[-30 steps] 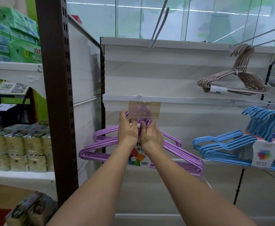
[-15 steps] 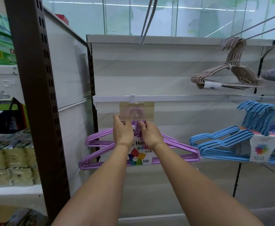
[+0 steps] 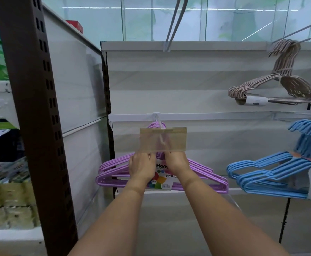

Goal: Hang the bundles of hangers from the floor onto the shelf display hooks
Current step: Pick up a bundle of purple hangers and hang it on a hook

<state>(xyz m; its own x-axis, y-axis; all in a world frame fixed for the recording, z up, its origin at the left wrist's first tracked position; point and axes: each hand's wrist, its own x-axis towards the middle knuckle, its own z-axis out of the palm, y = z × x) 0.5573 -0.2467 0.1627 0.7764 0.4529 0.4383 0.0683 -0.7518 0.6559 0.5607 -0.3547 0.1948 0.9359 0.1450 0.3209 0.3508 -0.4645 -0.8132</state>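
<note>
Here, from my remote seat, I see a brown upright post (image 3: pixel 34 115) at the left edge of the shelf. My left hand (image 3: pixel 141 168) and right hand (image 3: pixel 176 163) both grip the purple hanger bundle (image 3: pixel 202 174) at its neck, its hooks over the display hook (image 3: pixel 157 122) behind a clear price tag holder (image 3: pixel 163 139). Right of it hang blue hangers (image 3: pixel 272 172) and, higher up, beige hangers (image 3: pixel 280 80).

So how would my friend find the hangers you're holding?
Look at the white shelf wall, at its middle rail. Under the clear tag hangs the purple bundle, gripped by the left hand and right hand. The other bundles are blue and beige.
</note>
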